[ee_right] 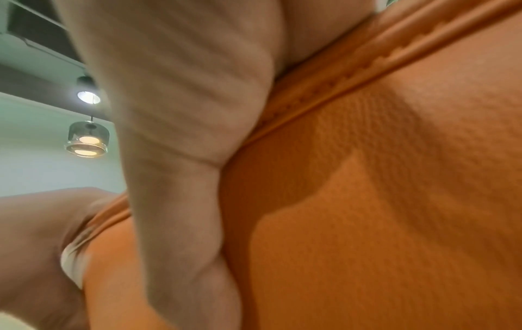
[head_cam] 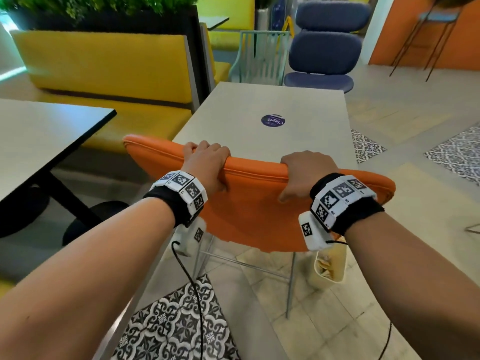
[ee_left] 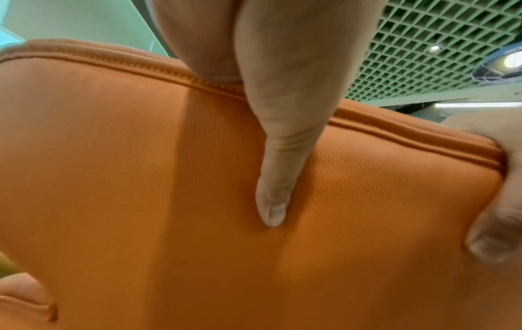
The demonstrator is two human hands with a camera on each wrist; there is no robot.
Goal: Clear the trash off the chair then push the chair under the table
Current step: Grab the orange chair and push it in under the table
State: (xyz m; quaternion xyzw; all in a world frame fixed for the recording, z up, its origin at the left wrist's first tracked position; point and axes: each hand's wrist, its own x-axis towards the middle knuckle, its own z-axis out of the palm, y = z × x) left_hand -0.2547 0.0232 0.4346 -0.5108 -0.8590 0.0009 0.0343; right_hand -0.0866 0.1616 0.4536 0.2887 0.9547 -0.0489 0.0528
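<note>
An orange padded chair [head_cam: 254,203] stands with its backrest toward me, against the near end of a pale table [head_cam: 275,141]. My left hand [head_cam: 207,162] grips the top rim of the backrest, fingers over the far side, thumb [ee_left: 271,201] down the back. My right hand [head_cam: 301,172] grips the same rim further right, thumb [ee_right: 180,201] pressed on the orange leather [ee_right: 367,201]. The seat is hidden behind the backrest. A cream bag-like thing [head_cam: 330,266] with paper in it sits low by the chair's right rear leg.
A second table [head_cam: 39,136] with dark round bases stands at left. Yellow bench seating [head_cam: 104,74] runs behind it. A blue chair [head_cam: 322,55] stands at the table's far end. A round purple sticker [head_cam: 273,120] lies on the tabletop. Tiled floor [head_cam: 415,178] opens to the right.
</note>
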